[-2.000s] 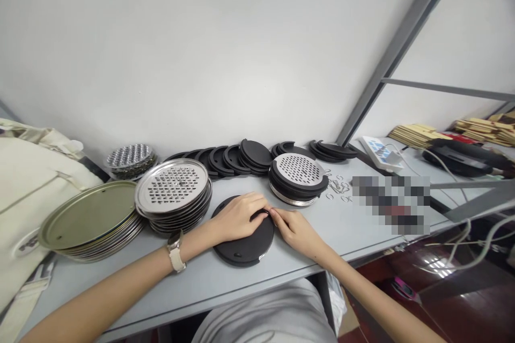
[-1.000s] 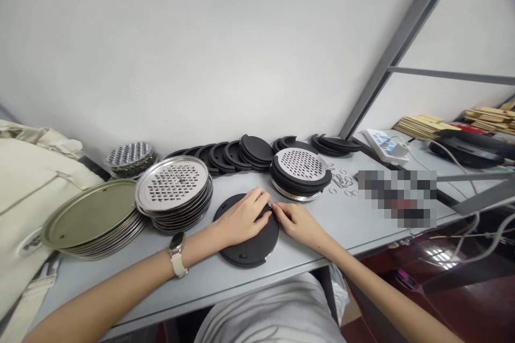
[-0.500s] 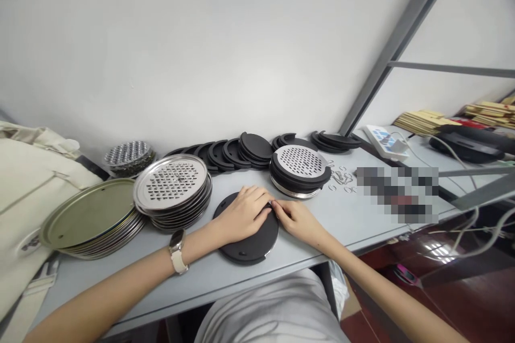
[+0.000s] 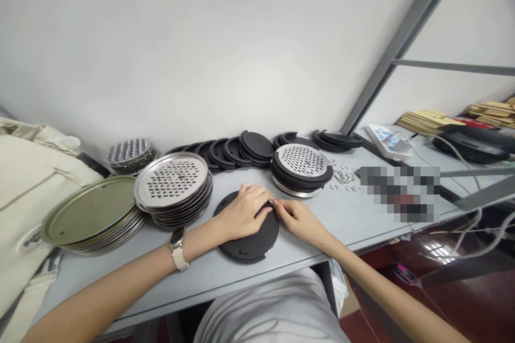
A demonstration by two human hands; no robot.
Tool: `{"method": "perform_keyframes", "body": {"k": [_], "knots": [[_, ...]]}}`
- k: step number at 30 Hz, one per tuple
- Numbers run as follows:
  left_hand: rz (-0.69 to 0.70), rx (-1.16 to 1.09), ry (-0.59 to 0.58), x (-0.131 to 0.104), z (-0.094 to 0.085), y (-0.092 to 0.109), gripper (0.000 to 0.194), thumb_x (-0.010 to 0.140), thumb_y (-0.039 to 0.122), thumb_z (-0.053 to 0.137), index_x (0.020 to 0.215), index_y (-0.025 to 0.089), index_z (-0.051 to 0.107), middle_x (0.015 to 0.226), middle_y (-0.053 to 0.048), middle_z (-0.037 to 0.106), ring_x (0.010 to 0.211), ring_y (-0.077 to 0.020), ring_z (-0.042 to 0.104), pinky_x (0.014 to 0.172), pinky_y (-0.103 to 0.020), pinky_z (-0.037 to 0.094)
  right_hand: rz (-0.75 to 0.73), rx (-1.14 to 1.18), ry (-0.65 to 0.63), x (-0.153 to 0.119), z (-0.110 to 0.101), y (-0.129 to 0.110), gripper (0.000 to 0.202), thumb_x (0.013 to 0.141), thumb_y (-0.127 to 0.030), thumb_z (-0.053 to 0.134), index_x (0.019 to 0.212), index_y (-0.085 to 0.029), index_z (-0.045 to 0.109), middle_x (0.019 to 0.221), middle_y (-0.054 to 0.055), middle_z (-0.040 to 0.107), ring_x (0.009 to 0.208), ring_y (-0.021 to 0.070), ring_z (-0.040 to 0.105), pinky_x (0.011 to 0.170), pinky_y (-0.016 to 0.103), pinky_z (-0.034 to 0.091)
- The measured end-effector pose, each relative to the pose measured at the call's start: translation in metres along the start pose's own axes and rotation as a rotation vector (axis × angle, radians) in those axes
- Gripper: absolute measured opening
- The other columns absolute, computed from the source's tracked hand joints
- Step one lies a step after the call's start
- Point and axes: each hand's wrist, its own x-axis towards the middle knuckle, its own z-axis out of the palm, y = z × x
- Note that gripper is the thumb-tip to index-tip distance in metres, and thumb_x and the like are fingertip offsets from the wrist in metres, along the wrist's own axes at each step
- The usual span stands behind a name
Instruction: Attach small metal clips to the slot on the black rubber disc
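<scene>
A round black disc (image 4: 249,244) lies on the grey table near its front edge. Across the top of the disc rests my left hand (image 4: 247,213), its fingers bent and its thumb at the disc's right rim. My right hand (image 4: 292,218) is closed in a pinch at the upper right rim, touching the left fingertips; whatever it pinches is too small to make out. Just behind, a perforated metal plate (image 4: 303,159) sits in a black rim on a small stack. Several small metal rings (image 4: 343,176) lie to the right of that stack.
Stacks of perforated plates (image 4: 173,179) and green round plates (image 4: 92,209) stand at the left. Black discs (image 4: 257,146) line the wall. A metal shelf post (image 4: 396,53), a white power strip (image 4: 388,142) and a blurred patch are at the right.
The view has shifted slightly. Both hands keep nearly the same place at the disc's rim, with the right fingers a little altered.
</scene>
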Motion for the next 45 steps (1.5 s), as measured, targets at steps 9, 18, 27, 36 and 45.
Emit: {"method": "perform_keyframes", "body": {"k": [9, 18, 27, 36, 45], "knots": [[0.015, 0.053, 0.008, 0.0005, -0.0014, 0.0008, 0.017, 0.09, 0.014, 0.047, 0.104, 0.018, 0.054, 0.101, -0.006, 0.061, 0.101, -0.0212, 0.054, 0.093, -0.039, 0.031, 0.028, 0.058, 0.003, -0.0028, 0.0011, -0.0014, 0.04, 0.096, -0.041, 0.032, 0.061, -0.02, 0.036, 0.056, -0.003, 0.04, 0.053, 0.0108, 0.036, 0.052, 0.025, 0.027], [0.025, 0.033, 0.002, -0.0003, -0.0005, 0.0, 0.019, 0.092, 0.016, 0.045, 0.108, 0.018, 0.055, 0.099, -0.007, 0.061, 0.1, -0.0225, 0.054, 0.092, -0.04, 0.032, 0.038, 0.254, 0.027, -0.0021, 0.0036, 0.0051, 0.043, 0.094, -0.049, 0.034, 0.061, -0.02, 0.033, 0.059, -0.005, 0.029, 0.055, 0.0095, 0.029, 0.051, 0.024, 0.026], [0.023, 0.05, 0.009, -0.0008, 0.0011, -0.0006, 0.013, 0.093, 0.017, 0.044, 0.101, 0.017, 0.054, 0.097, -0.007, 0.061, 0.098, -0.0216, 0.054, 0.092, -0.038, 0.031, 0.033, 0.366, 0.14, -0.0039, 0.0044, 0.0058, 0.038, 0.092, -0.046, 0.044, 0.065, -0.02, 0.037, 0.061, -0.006, 0.025, 0.055, 0.0094, 0.027, 0.051, 0.023, 0.024], [0.029, 0.045, -0.004, -0.0006, 0.0002, -0.0006, 0.013, 0.093, 0.016, 0.044, 0.103, 0.017, 0.053, 0.098, -0.006, 0.061, 0.099, -0.0215, 0.054, 0.092, -0.038, 0.031, 0.081, 0.414, 0.111, -0.004, 0.0023, 0.0027, 0.036, 0.09, -0.05, 0.047, 0.071, -0.02, 0.042, 0.057, -0.008, 0.025, 0.051, 0.0085, 0.023, 0.047, 0.023, 0.018], [0.039, -0.004, 0.0, -0.0003, -0.0012, 0.0003, 0.016, 0.092, 0.014, 0.046, 0.105, 0.018, 0.054, 0.101, -0.005, 0.061, 0.101, -0.0201, 0.053, 0.092, -0.036, 0.03, 0.019, 0.332, 0.049, -0.004, 0.0025, 0.0044, 0.033, 0.093, -0.042, 0.044, 0.07, -0.019, 0.041, 0.058, -0.007, 0.027, 0.054, 0.0089, 0.026, 0.05, 0.023, 0.022]]}}
